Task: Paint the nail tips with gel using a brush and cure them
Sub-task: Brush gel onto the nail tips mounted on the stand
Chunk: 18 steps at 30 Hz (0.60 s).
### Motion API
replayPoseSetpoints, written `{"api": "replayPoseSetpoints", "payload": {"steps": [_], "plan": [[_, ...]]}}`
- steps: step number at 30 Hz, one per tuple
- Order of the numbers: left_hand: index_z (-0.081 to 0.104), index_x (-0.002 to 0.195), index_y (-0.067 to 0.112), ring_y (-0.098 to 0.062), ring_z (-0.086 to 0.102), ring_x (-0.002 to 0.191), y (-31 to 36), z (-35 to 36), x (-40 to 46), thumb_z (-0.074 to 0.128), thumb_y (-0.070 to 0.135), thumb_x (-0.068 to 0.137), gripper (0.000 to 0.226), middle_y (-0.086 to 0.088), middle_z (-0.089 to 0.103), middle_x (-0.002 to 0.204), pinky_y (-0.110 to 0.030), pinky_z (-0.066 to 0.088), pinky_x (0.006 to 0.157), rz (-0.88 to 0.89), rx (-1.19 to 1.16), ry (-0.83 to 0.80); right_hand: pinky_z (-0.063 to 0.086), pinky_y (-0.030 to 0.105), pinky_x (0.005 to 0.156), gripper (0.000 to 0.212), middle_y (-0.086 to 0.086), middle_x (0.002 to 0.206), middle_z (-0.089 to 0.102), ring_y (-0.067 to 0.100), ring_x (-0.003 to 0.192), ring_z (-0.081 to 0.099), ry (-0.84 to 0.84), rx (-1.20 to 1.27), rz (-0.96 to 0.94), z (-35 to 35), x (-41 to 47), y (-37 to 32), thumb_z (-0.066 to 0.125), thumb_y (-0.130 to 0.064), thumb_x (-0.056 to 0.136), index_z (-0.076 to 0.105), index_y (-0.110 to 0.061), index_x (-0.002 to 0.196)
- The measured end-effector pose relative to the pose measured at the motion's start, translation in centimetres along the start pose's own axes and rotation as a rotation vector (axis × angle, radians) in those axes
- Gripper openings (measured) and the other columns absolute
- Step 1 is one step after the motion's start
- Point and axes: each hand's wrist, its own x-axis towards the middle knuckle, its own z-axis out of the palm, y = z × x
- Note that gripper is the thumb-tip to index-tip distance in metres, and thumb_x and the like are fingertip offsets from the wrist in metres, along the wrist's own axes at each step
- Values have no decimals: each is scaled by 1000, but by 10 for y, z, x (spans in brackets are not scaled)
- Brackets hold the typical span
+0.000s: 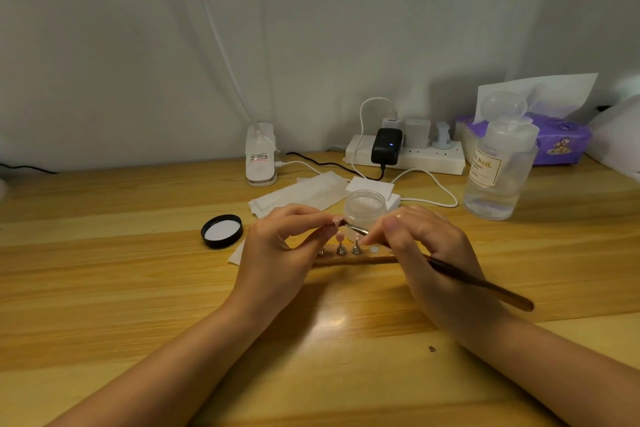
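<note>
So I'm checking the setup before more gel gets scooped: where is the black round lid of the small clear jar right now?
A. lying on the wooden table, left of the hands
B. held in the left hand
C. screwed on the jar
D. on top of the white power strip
A: the black round lid lies white inside up on the wooden table, left of the left hand, while the small clear jar stands open behind the hands.
</note>
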Motion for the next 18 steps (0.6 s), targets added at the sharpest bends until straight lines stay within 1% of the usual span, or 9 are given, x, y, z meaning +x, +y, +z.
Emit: {"api": "replayPoseSetpoints", "payload": {"steps": [3,5,7,9,10,12,14,16,18], "plan": [[68,87,35,-6,61,82,-1,0,0,69,6,76,31,13,68,83,-21,47,72,-4,-3,6,46,43,75,39,-14,74,61,5,80,58,23,37,58,-1,0,-1,34,-40,89,64,-22,73],[68,87,35,-5,61,82,-2,1,0,69,6,76,31,14,68,82,-19,47,72,-5,-3,6,46,42,74,36,-17,75,61,4,80,58,18,16,14,-1,0,-2,35,-37,89,64,-22,74],[68,86,35,-3,61,82,-2,0,0,69,5,76,32,15,68,82,-17,46,73,-2,-2,7,46,41,73,34,-14,78,62,4,81,58,-1,-20,-75,1,0,-2,38,-32,90,66,-18,77],[67,87,35,-3,61,83,-3,0,0,69,4,76,33,17,67,82,-17,47,73,8,0,6,46,40,73,35,-13,79,63,4,81,59,-8,-39,-113,2,0,0,39,-29,90,67,-14,77],[67,87,35,-4,61,83,-4,1,0,69,4,76,33,18,67,82,-18,47,73,10,-1,6,46,40,74,35,-14,78,63,3,81,58,-3,-33,-94,2,0,1,39,-31,90,67,-15,76],[69,89,32,-6,61,83,-5,1,0,69,5,76,30,17,68,83,-19,47,72,10,-7,2,47,41,76,35,-18,76,62,1,82,58,21,5,-4,1,1,1,36,-36,90,65,-24,74],[70,90,29,-7,61,83,-5,1,0,69,5,77,28,15,68,83,-18,47,72,13,-12,0,47,40,77,31,-15,77,63,0,83,58,44,42,75,0,1,1,34,-41,89,59,-34,73],[70,90,28,-6,61,83,-5,2,0,69,5,77,27,15,69,83,-18,47,72,16,-13,3,47,38,76,30,-15,78,63,0,83,58,44,46,79,-1,2,0,34,-42,88,59,-35,73],[69,90,29,-6,61,82,-5,1,1,69,3,77,29,15,68,83,-18,47,72,18,-8,7,46,35,75,31,-18,76,61,2,82,58,10,20,4,0,1,-2,36,-37,88,63,-28,75]]}}
